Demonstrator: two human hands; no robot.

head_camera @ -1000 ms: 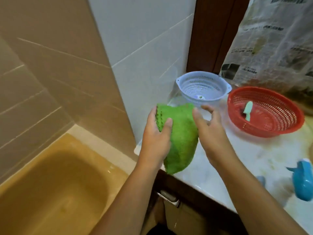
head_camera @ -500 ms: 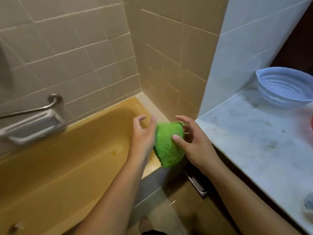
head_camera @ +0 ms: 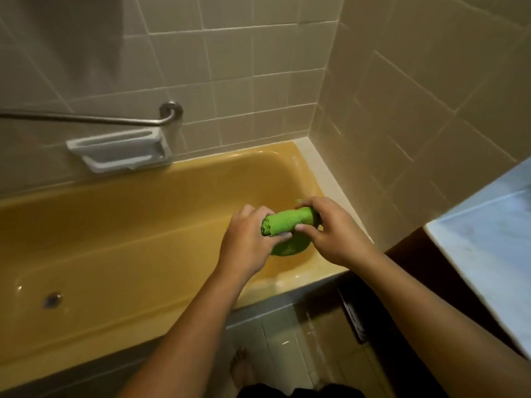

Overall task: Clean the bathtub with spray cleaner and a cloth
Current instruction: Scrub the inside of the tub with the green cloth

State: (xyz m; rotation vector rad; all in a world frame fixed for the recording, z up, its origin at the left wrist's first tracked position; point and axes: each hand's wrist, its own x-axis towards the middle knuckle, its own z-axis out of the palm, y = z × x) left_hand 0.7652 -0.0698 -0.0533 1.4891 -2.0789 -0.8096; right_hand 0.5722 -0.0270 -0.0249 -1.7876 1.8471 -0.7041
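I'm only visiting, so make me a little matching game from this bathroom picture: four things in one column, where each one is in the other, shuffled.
Things:
1. green cloth
2. soap dish
3. grab bar
4. drain

Places:
A. floor of the yellow bathtub, far left
B. tiled wall, just under the bar
C. rolled up, gripped by the left hand and right hand
D. tiled wall, above the white dish

Pairs: 1-C, 2-B, 3-D, 4-A
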